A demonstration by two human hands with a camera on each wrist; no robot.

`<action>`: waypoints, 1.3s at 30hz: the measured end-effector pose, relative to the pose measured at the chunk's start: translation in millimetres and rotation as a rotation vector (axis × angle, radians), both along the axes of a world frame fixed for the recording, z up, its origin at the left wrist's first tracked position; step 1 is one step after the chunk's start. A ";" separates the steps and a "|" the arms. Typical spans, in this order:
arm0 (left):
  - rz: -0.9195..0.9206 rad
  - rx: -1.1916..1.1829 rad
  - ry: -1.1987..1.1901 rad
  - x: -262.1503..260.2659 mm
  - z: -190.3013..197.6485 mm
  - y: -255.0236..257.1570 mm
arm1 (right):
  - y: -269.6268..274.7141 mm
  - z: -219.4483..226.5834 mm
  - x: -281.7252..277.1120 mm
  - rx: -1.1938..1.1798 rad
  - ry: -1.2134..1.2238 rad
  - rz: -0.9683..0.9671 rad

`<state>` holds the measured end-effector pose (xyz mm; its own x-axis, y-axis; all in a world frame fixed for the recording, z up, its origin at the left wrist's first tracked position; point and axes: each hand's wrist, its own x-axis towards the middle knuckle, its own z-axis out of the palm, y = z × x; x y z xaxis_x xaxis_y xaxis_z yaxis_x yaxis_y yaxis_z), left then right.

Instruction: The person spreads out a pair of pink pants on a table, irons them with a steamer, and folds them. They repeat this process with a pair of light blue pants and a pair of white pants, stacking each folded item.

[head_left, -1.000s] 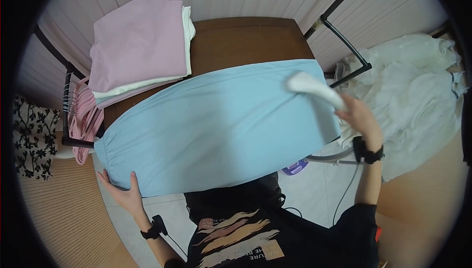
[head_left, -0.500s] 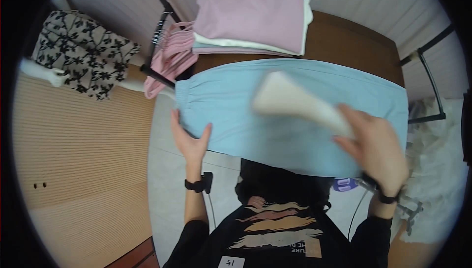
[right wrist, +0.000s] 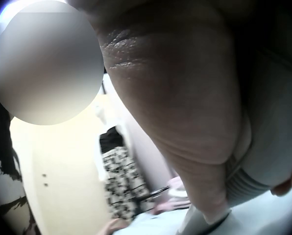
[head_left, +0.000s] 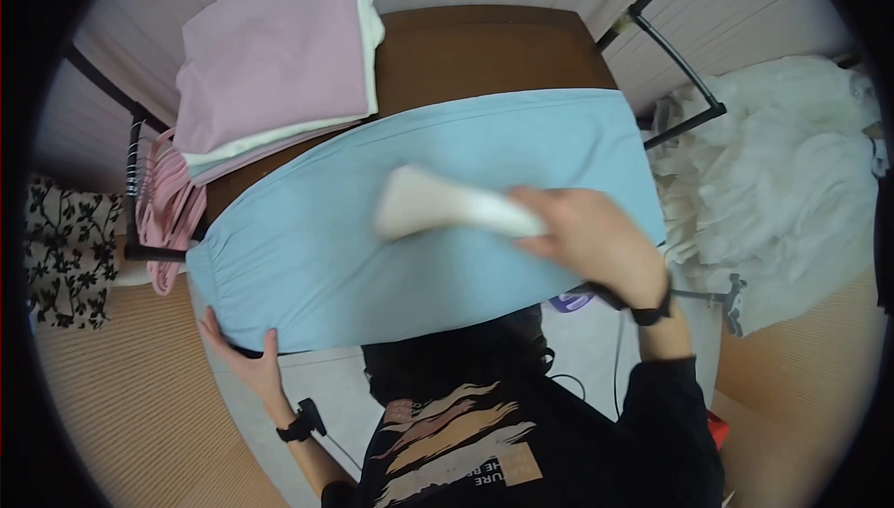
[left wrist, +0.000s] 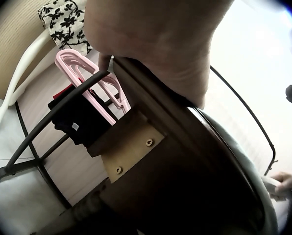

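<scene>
A light blue garment (head_left: 326,266) with a gathered end at the left lies over a brown table (head_left: 484,47). My right hand (head_left: 601,238) grips the handle of a white handheld device (head_left: 442,203), whose wide head is blurred over the garment's middle; whether it touches the cloth I cannot tell. At the garment's lower left edge rests my left hand (head_left: 247,364), thumb and fingers spread. In the left wrist view that hand (left wrist: 160,44) lies against the table's edge. The right wrist view shows the right hand (right wrist: 180,93) close up, with a ribbed hose (right wrist: 246,188) beside it.
Folded pink and white clothes (head_left: 279,61) are stacked at the back left, beside pink hangers (head_left: 168,201) on a black rack (head_left: 154,253). White ruffled fabric (head_left: 773,173) is at the right. A patterned skirt (head_left: 70,257) shows far left, a purple item (head_left: 571,302) below the table.
The white device has moved leftward from the garment's right part to its middle, held in my right hand. My left hand stays at the same edge. The head view swung aside and back.
</scene>
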<state>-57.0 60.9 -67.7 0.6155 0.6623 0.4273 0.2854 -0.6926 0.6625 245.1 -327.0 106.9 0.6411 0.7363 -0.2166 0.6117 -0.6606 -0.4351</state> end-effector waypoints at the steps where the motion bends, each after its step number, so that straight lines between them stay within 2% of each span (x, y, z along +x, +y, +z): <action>1: -0.003 -0.016 -0.008 1.2 0.8 0.1 | -43.2 4.4 8.9 -0.025 -0.040 -0.121; 2: -0.016 -0.013 0.001 1.7 1.2 0.2 | -77.1 18.3 13.0 -0.145 -0.069 -0.278; 5: -0.027 -0.004 0.031 2.2 3.7 -2.0 | -191.2 12.1 24.8 -0.287 -0.281 -0.586; 6: -0.031 0.003 0.052 1.9 4.6 -2.0 | -214.2 10.5 24.6 -0.359 -0.367 -0.667; 7: -0.030 0.005 0.054 1.3 4.7 -1.8 | -224.5 13.7 21.5 -0.357 -0.364 -0.666; 9: -0.045 0.006 0.086 -0.7 4.6 1.2 | -228.5 26.0 15.9 -0.585 -0.430 -0.749; 11: -0.046 -0.004 0.083 -1.9 -1.0 2.6 | -198.2 41.0 2.6 -0.500 -0.411 -0.706; 14: -0.059 -0.026 0.072 -7.1 -1.2 5.8 | -116.3 41.0 -14.8 -0.232 -0.332 -0.547; 16: -0.075 -0.010 0.123 -10.1 3.9 6.5 | -41.3 31.1 -36.8 -0.062 -0.314 -0.334; 18: -0.101 -0.039 0.103 -13.8 7.4 6.3 | 37.5 27.0 -61.3 0.063 -0.135 -0.074; 19: -0.158 -0.086 0.070 -14.3 9.0 7.1 | 64.9 10.7 -69.6 0.115 -0.192 0.197; 21: -0.177 -0.140 0.062 -18.8 14.8 8.1 | 125.0 -17.0 -99.3 0.291 -0.174 0.406; 22: -0.204 -0.213 0.054 -19.4 12.6 5.0 | 151.7 -38.0 -117.2 0.324 -0.278 0.453; 23: -0.230 -0.184 0.087 -25.6 6.4 12.6 | 177.7 -52.2 -134.2 0.321 -0.259 0.452; 24: -0.198 -0.319 0.046 -25.4 9.0 8.9 | 188.5 -59.7 -139.8 0.310 -0.239 0.442; 25: -0.172 -0.460 0.015 -26.0 13.1 5.1 | 180.4 -58.5 -134.2 0.278 -0.253 0.388; 27: -0.176 -0.442 0.060 -36.3 3.6 17.0 | 163.0 -48.8 -118.8 0.258 -0.219 0.444; 28: -0.212 -0.376 0.128 -39.4 4.5 21.3 | 143.6 -47.9 -108.3 0.227 -0.227 0.398; 30: -0.280 -0.309 0.186 -44.8 -1.2 33.0 | 74.8 -45.1 -84.3 0.198 -0.134 0.343; 32: -0.302 -0.444 0.032 -49.6 -10.7 52.1 | 1.6 -29.6 -67.0 0.061 -0.013 0.114; 33: -0.317 -0.462 0.033 -46.1 -11.7 62.9 | -37.7 -16.6 -62.1 0.053 0.053 -0.026; 34: -0.213 -0.419 -0.033 -42.1 -8.9 75.1 | -75.0 -8.8 -59.4 0.030 0.088 -0.148; 35: -0.112 -0.366 -0.104 -38.3 -10.0 82.2 | -116.5 -11.5 -64.4 0.084 0.019 -0.271; 36: -0.123 -0.375 -0.101 -33.9 -11.9 87.9 | -146.2 -2.1 -71.9 0.073 0.033 -0.411; 37: 0.057 -0.297 0.049 -28.0 -14.0 94.4 | -174.1 5.2 -81.8 0.068 0.046 -0.553; 38: 0.223 -0.207 0.198 -17.5 -12.2 97.4 | -212.5 -5.4 -98.9 0.053 0.005 -0.689; 39: 0.277 0.048 0.148 11.0 4.0 66.5 | -233.8 -1.8 -114.9 0.053 -0.036 -0.750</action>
